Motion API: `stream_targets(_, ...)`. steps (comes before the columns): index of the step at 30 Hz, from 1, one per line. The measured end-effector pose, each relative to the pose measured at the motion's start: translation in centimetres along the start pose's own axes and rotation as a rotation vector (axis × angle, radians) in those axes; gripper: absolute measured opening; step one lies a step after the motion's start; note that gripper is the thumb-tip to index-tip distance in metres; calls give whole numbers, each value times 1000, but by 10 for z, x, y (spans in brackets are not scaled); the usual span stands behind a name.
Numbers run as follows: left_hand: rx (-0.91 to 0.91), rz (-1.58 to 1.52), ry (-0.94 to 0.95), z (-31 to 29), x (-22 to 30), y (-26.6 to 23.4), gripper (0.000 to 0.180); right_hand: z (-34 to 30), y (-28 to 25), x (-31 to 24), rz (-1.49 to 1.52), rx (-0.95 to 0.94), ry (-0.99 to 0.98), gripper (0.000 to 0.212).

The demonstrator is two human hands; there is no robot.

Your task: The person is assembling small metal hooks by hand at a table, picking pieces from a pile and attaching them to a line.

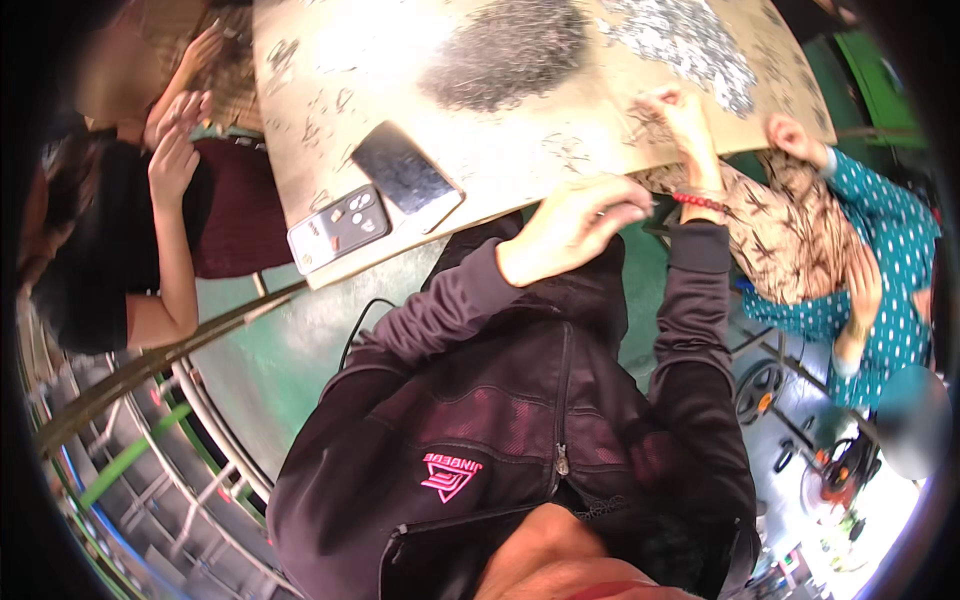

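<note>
My left hand (580, 225) is at the near edge of the table, its thumb and fingers pinched together. Whatever is between those fingertips is too small to name. Further out over the tabletop is my right hand (686, 120), with a red bead bracelet (702, 201) at its wrist. Its fingers are closed near a few thin dark pieces (643, 120), and I cannot make out what they hold. Beyond both hands lies a large heap of thin black pieces (515, 50). A heap of silvery pieces (690, 45) lies to its right.
On the table (500, 160) lie a dark phone (405, 168) and a grey case with stickers (340, 228). A person in black (90, 240) sits at left. Another in dotted teal (890, 250) sits at right, with dark pieces on a patterned lap cloth (790, 240).
</note>
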State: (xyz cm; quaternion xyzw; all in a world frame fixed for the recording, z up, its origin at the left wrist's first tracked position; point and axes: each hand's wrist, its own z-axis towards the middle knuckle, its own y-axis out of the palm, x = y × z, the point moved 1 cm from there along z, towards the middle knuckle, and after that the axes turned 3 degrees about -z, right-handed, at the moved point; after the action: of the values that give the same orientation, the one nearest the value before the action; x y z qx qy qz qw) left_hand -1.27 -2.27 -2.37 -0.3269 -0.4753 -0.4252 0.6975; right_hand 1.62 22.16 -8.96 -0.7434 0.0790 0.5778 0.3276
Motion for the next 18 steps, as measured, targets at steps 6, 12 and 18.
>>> stream_targets(6, -63, 7, -118, -8, -7, 2, 9, -79, 3, 3, 749, -259, 174, 14)
stream_targets(12, -75, 26, -181, -10, -14, 6, 12, -128, 10, -35, 714, -46, 100, 27)
stream_targets(18, -39, 112, -53, -10, -8, -2, 16, -162, 24, -76, 482, 186, -31, 25)
